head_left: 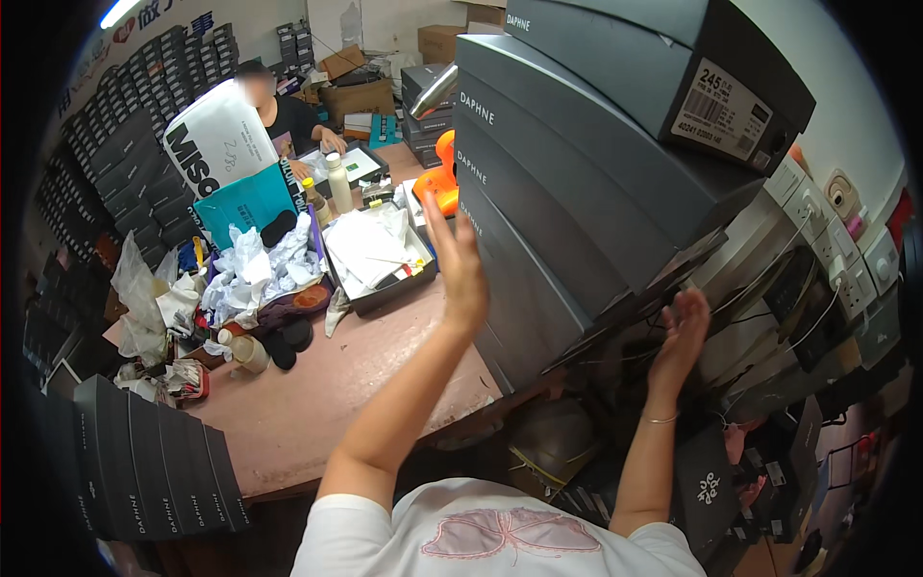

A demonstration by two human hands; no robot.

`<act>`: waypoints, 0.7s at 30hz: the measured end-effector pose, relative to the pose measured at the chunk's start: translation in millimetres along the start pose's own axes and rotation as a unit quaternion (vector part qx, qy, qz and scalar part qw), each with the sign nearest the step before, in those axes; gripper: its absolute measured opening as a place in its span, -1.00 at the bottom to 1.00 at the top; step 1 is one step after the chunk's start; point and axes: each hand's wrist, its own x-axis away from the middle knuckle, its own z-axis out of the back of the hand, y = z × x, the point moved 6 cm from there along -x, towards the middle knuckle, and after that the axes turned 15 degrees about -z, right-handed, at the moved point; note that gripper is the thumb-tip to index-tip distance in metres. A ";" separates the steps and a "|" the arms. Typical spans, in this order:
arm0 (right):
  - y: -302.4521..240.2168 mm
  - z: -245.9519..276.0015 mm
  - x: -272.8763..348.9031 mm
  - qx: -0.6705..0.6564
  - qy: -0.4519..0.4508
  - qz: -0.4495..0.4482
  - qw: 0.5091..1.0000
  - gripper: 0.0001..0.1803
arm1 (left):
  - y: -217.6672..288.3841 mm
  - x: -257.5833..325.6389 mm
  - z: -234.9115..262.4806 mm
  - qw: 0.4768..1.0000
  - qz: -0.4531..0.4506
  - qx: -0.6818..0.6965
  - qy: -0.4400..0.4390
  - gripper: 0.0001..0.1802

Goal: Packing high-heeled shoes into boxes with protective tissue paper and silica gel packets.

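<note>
From here I see the dark box stack (567,207) between left hand (462,284) and right hand (681,337), both unclenched, contact unclear tbh.

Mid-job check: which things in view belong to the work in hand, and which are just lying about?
Likely in the work:
- box stack, between the two open hands
- left hand, at its left side, contact unclear
- right hand, near its right side

Apparently just lying about:
- crumpled paper
- paper tray
- white bottle
- orange object
</note>
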 end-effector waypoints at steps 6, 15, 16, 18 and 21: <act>-132.4 -41.9 -53.7 0.042 -0.077 0.139 0.986 -0.21 | 82.0 -163.9 -24.7 0.971 -0.213 -0.063 -0.086 0.00; -212.8 -85.5 -120.3 0.024 -0.180 0.085 0.980 -0.41 | 71.1 -259.8 -94.8 0.908 -0.186 -0.195 -0.322 -0.10; -214.6 -86.5 -120.3 0.036 -0.174 0.090 0.980 -0.44 | 72.4 -263.3 -100.0 0.910 -0.189 -0.186 -0.318 -0.16; -218.0 -92.3 -110.6 0.049 -0.169 0.109 0.978 -0.49 | 72.0 -274.3 -112.0 0.915 -0.195 -0.168 -0.313 -0.26; -218.2 -89.9 -111.3 0.086 -0.154 0.132 0.975 -0.52 | 50.2 -277.3 -112.2 0.944 0.109 -0.046 -0.306 -0.11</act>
